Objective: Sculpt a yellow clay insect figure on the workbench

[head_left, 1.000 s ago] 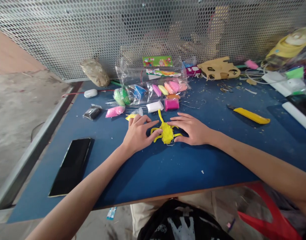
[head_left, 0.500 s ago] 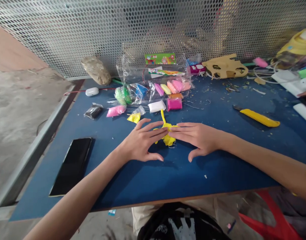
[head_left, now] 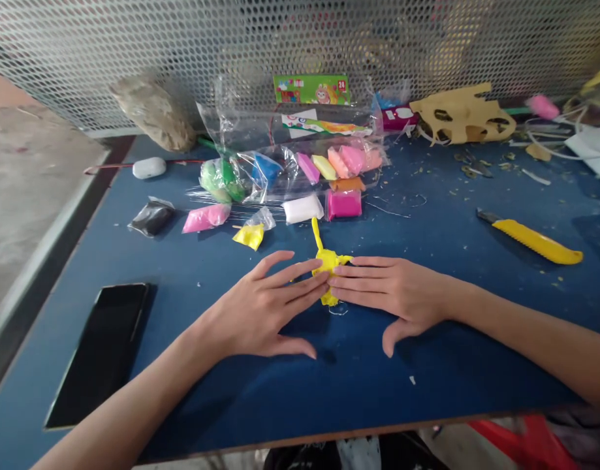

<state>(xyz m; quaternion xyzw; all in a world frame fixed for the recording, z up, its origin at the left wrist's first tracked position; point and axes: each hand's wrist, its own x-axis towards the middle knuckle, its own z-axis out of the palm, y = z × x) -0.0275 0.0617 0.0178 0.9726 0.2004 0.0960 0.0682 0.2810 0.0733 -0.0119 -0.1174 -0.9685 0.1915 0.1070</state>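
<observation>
The yellow clay shape (head_left: 326,260) lies on the blue table (head_left: 260,405), one long thin piece (head_left: 317,235) pointing away from the person. The left hand (head_left: 268,305) rests straight fingers on it from one side, the right hand (head_left: 402,288) from the other. Each grip is wide, with the thumb stuck out. A white packet (head_left: 303,209) and a dark pink packet (head_left: 344,204) sit just behind the shape. A yellow cutter (head_left: 537,241) lies off to the right.

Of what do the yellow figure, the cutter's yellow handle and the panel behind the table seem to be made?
Yellow figure: likely soft modelling clay, matte, judging by its lumpy surface. Cutter's handle: probably plastic, semi-matte, evenly coloured with a ridged edge. Panel: apparently metal, grey with a dull sheen, perforated by rows of holes.
</observation>
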